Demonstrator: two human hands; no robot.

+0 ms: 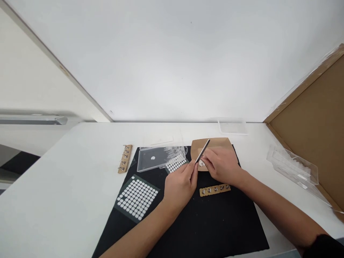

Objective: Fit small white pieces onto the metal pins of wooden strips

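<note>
A slim dark stick with a pale edge, which looks like a nail file [202, 151], slants up and away from my left hand [180, 183]. My left thumb and fingers are closed around its lower end. My right hand [220, 165] is slightly blurred, its fingers bent together just right of the file, over a brown paper tray [228, 143]. Small white pieces [201, 163] show beneath my right fingertips; whether the fingers grip one is hidden. Below the tray lies a tan strip with several metal clips [215, 190].
A black mat [215, 229] covers the table's middle. On it are a sheet of white round tabs [138, 197] and a clear case [150, 159] with clear slivers. Another clip strip [125, 159] lies left. Clear boxes [295, 168] stand right, by a cardboard panel [314, 125].
</note>
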